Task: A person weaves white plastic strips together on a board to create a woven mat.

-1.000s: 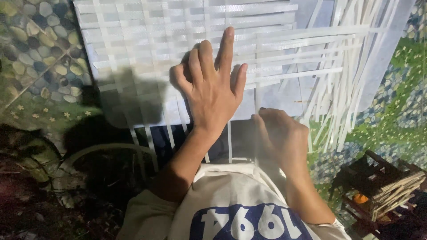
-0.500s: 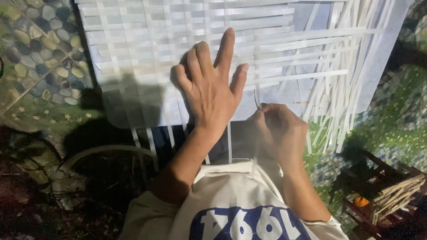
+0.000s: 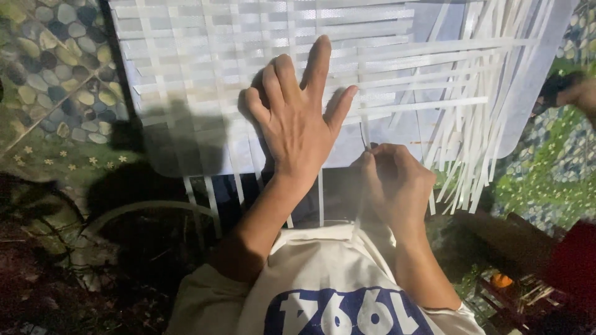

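A mat of woven white strips (image 3: 248, 68) lies flat in front of me. My left hand (image 3: 298, 118) presses flat on it with fingers spread apart. Just to its right, my right hand (image 3: 397, 180) is closed, pinching one vertical white strip (image 3: 365, 127) near the mat's lower edge. Loose unwoven strips (image 3: 478, 130) fan out to the right of the woven part. Several strip ends (image 3: 211, 201) hang past the mat's near edge, over my lap.
A white board (image 3: 528, 74) lies under the mat. Patterned floor covering with pebble print (image 3: 49, 93) lies at the left, green patterned covering (image 3: 546, 180) at the right. A small wooden rack (image 3: 515, 291) sits at lower right. Another person's hand (image 3: 580, 93) shows at the right edge.
My right hand has moved up toward the mat's lower edge and pinched a strip. My left hand has stayed spread on the weave.
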